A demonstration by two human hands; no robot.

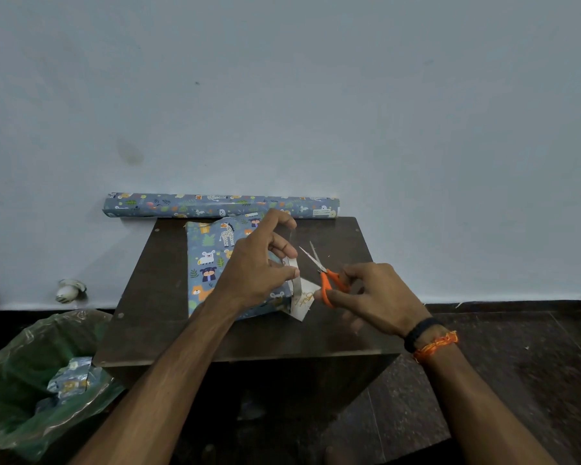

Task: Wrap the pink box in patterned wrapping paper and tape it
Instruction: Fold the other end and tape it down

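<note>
The box (208, 260), covered in blue animal-patterned wrapping paper, lies on the dark wooden table (155, 330). A white paper flap (302, 302) sticks out at its right end. My left hand (259, 263) is over the box's right part and holds a tape roll, pinching a clear strip of tape (291, 245) pulled upward. My right hand (373, 297) grips orange-handled scissors (322, 273), blades parted and pointing up-left toward the tape strip. The roll itself is mostly hidden by my left hand.
A roll of the same wrapping paper (220, 205) lies along the table's far edge against the wall. A bin with a green bag (31, 391) holding paper scraps stands at lower left. A small white object (68, 290) sits by the wall.
</note>
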